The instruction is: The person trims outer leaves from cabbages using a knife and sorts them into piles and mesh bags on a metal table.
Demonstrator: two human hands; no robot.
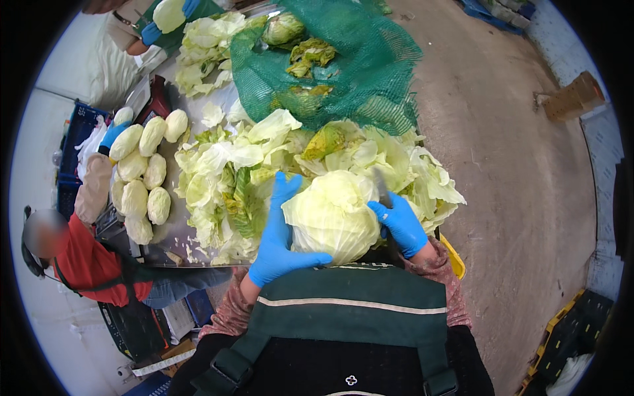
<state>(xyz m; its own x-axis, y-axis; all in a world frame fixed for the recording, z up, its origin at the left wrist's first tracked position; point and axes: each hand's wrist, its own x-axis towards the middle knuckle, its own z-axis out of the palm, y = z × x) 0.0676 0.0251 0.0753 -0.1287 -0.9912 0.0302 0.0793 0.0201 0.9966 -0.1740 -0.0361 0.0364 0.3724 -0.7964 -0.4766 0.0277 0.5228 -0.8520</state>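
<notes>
A pale green cabbage head [330,218] sits at the near edge of the table, low in the middle of the view. My left hand [281,244], in a blue glove, cups its left side and underside. My right hand [399,224], also gloved, grips a knife [378,181] at the cabbage's right side; the blade points away from me, partly blurred. Loose outer leaves [238,152], some yellowed, are heaped just beyond and around the cabbage.
Several trimmed cabbages [135,198] lie at left beside a red-shirted co-worker [99,264]. Another person [142,20] works at top left. Green mesh [370,59] covers cabbages on the table [165,247]. A cardboard box [571,99] and black crates [581,323] are at right.
</notes>
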